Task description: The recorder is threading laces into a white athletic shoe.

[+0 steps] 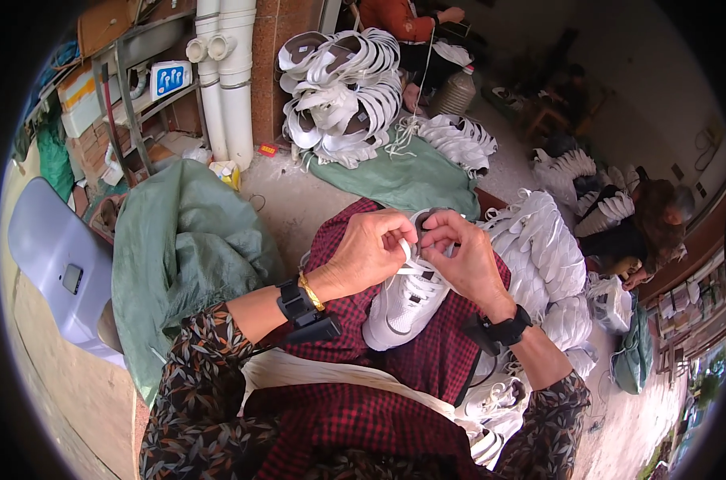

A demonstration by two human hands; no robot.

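A white sneaker (407,308) rests on my lap, its toe pointing toward me, with a white lace threaded through its lower eyelets. My left hand (367,250) is closed at the sneaker's upper left side, pinching a white shoelace (405,250) between thumb and fingers. On the other side, my right hand (468,260) has its fingers curled at the grey-lined opening and grips the sneaker there. Its fingertips are partly hidden, so whether a lace is also between them is unclear. A red and black checked apron (339,332) lies under the sneaker.
Stacked white shoe uppers (539,248) lie close on my right, with more white shoe parts (343,96) ahead on a green sheet (395,180). A green sack (191,232) and a grey plastic chair (59,264) stand at left. Other people sit working farther off.
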